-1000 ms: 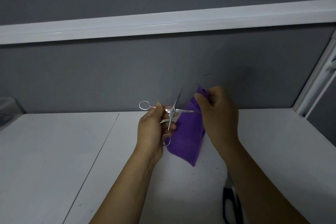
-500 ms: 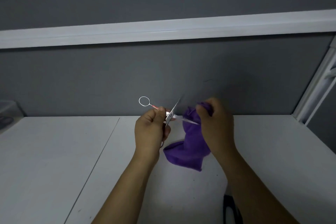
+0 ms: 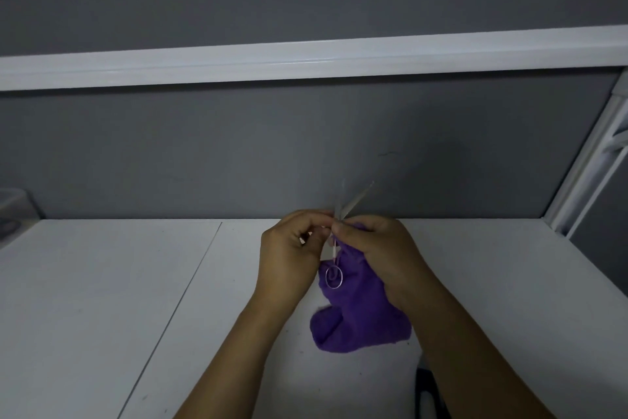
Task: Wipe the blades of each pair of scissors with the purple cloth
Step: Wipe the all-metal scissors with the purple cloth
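A small pair of silver scissors (image 3: 334,270) is held upright between my hands, its two blades spread apart and pointing up toward the grey wall, blurred. One wire finger ring hangs below in front of the purple cloth (image 3: 360,313). My left hand (image 3: 292,248) pinches the scissors near the pivot. My right hand (image 3: 377,248) grips the top of the purple cloth against the scissors; the cloth's lower end lies on the white table (image 3: 119,299).
A second pair of scissors with dark handles (image 3: 426,391) lies on the table at the bottom edge, mostly hidden by my right forearm. A clear plastic container (image 3: 13,211) sits at the far left. A white frame (image 3: 591,163) rises at the right.
The scissors have turned from lying sideways to blades up, one ring now hanging down. Both hands came together and lower, and the cloth's end settled on the table.
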